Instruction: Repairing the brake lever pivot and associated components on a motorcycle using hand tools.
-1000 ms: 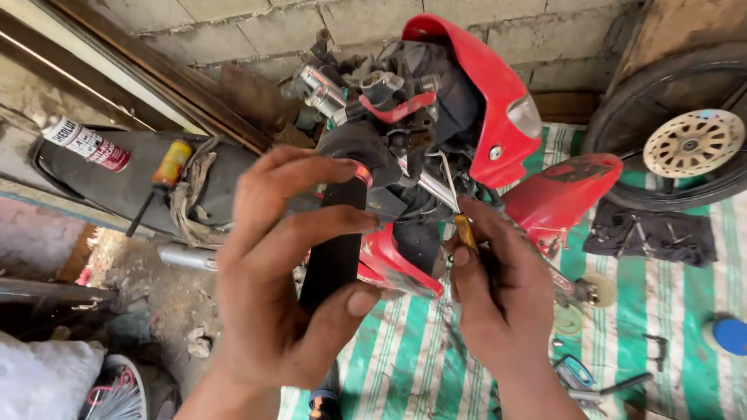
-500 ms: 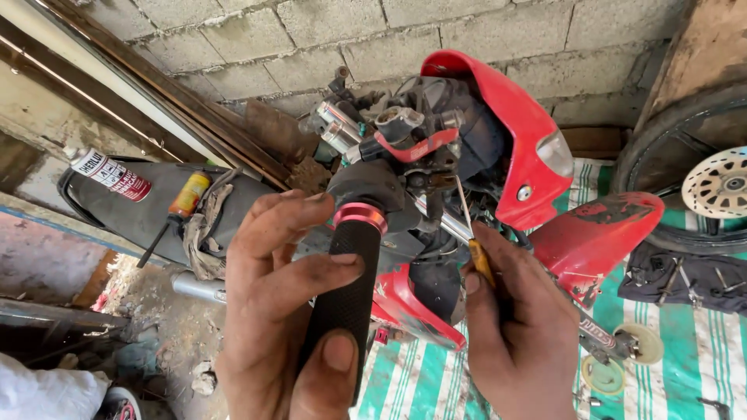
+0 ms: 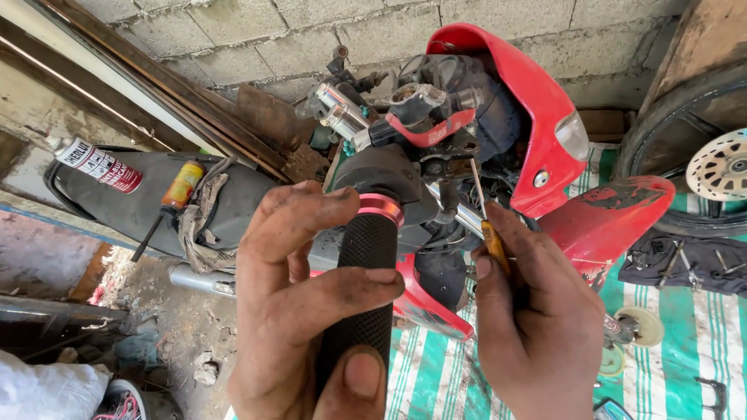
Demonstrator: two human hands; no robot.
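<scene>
Holding the black handlebar grip point(image 3: 359, 295) at the near end of the red motorcycle's point(image 3: 545, 148) bar, the left hand point(image 3: 299, 311) wraps it with fingers and thumb closed around the rubber. The right hand point(image 3: 537, 319) is closed on a yellow-handled screwdriver point(image 3: 489, 225), its thin shaft reaching up into the switch housing point(image 3: 436, 167) beside the red brake lever point(image 3: 424, 128). The likely trouble is the tip slipping off whatever it seats in, which is hidden, and jabbing the left fingers or nearby wiring, since both hands look greasy and the bar may turn under pressure
</scene>
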